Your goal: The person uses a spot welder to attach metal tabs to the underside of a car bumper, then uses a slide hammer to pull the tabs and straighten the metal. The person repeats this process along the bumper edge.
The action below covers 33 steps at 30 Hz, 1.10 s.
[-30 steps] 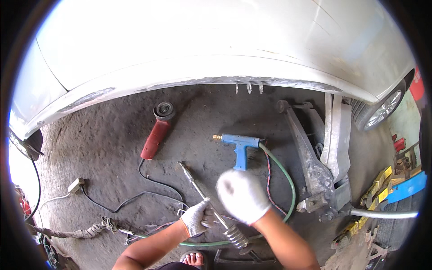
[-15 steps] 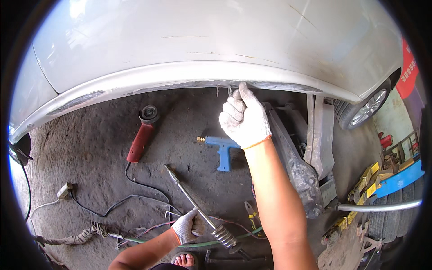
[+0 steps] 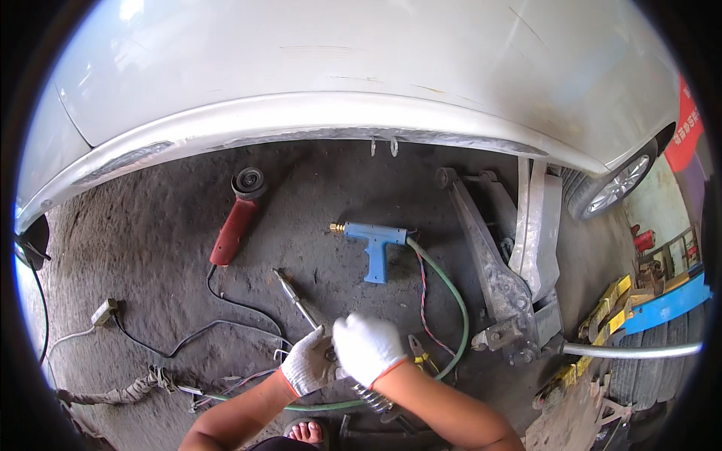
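Observation:
My left hand (image 3: 304, 364), in a white knit glove, is closed around the shaft of a metal slide hammer (image 3: 295, 295). Its pointed end aims away from me, and the ribbed weight (image 3: 373, 397) is partly covered by my right arm. Close against the left hand is my gloved right hand (image 3: 367, 349), fingers curled in over the shaft; anything in them is hidden. A small round metal piece (image 3: 329, 353) shows between the hands. Two metal ring tabs (image 3: 394, 147) stick down from the scraped sill (image 3: 301, 137) of a white car.
On the dark floor lie a red angle grinder (image 3: 235, 229) with its cord, a blue pistol-shaped gun (image 3: 376, 239) with a brass tip and green hose, and yellow-black pliers (image 3: 420, 353). A floor jack (image 3: 492, 282) stands right, its handle (image 3: 632, 350) reaching sideways. A plug connector (image 3: 104, 312) lies left.
My right hand has left the car sill near the ring tabs and come down toward me, beside my left hand. The left hand stays at the slide hammer.

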Tool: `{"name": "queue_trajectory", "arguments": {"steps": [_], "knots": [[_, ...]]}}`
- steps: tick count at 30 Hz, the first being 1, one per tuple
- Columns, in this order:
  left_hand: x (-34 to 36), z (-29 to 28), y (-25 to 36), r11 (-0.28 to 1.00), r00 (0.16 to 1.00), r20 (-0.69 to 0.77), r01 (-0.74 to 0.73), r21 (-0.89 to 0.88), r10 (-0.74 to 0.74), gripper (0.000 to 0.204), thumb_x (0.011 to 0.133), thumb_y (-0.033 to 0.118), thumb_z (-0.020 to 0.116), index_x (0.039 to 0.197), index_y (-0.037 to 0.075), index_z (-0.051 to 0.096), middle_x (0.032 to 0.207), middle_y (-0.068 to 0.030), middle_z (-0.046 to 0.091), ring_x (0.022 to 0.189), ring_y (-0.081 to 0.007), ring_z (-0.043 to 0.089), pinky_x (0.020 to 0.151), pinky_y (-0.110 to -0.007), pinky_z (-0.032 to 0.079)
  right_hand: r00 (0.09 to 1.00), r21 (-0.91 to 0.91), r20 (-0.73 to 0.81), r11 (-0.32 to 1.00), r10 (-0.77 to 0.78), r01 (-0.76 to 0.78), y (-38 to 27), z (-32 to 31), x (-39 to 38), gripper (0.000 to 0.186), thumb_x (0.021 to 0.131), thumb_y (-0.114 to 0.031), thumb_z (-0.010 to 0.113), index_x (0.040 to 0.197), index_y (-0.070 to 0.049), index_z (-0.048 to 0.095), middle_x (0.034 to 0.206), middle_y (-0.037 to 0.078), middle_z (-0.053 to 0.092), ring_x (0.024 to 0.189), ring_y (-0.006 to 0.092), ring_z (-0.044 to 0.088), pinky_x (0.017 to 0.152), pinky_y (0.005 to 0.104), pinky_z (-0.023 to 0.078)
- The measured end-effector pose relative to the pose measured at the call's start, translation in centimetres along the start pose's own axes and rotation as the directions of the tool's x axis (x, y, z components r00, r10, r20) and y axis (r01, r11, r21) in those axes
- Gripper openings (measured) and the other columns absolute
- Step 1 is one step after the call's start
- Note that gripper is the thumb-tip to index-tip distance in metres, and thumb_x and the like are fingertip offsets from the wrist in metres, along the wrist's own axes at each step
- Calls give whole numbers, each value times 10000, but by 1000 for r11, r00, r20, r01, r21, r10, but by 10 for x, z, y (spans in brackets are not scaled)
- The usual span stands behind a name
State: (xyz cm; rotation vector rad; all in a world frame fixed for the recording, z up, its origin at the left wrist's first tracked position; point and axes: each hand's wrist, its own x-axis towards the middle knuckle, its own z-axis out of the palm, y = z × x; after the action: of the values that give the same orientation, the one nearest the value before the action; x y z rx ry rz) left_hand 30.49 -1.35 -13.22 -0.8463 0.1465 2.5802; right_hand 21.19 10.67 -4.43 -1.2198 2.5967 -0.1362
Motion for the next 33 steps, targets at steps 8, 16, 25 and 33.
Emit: {"name": "queue_trajectory", "arguments": {"steps": [8,16,25,33], "knots": [[10,-44,22,993,996,42,-79,-85,83,344,1037,376,517,796,136,469,670,22,342,558,-101,314,454,-253,280,898,882,-381,376,219,283,46,-66,64,315,1017,-331,568,855,-77,660,709,20,628,652,115,611,572,261,474],[20,-54,1,987,986,129,117,-111,-103,349,1077,381,414,883,124,549,695,11,426,535,-119,340,465,-258,305,955,618,-209,-785,-209,-37,70,-140,138,386,1034,-410,517,835,-94,614,649,-27,434,502,112,344,455,271,302],[17,-47,10,974,989,72,137,-181,-125,354,1058,391,439,892,105,566,707,-6,448,561,-123,371,478,-264,335,531,438,-814,850,237,292,66,-148,130,169,913,-200,658,802,-97,582,681,45,565,562,190,568,518,313,470],[16,-43,16,995,993,73,-91,-41,94,455,1041,474,414,1175,80,599,1124,-102,649,1034,-260,621,861,-430,533,896,-101,-437,994,-73,32,-5,-52,51,91,866,-196,582,831,-114,605,723,73,592,575,259,648,508,402,535]]}}
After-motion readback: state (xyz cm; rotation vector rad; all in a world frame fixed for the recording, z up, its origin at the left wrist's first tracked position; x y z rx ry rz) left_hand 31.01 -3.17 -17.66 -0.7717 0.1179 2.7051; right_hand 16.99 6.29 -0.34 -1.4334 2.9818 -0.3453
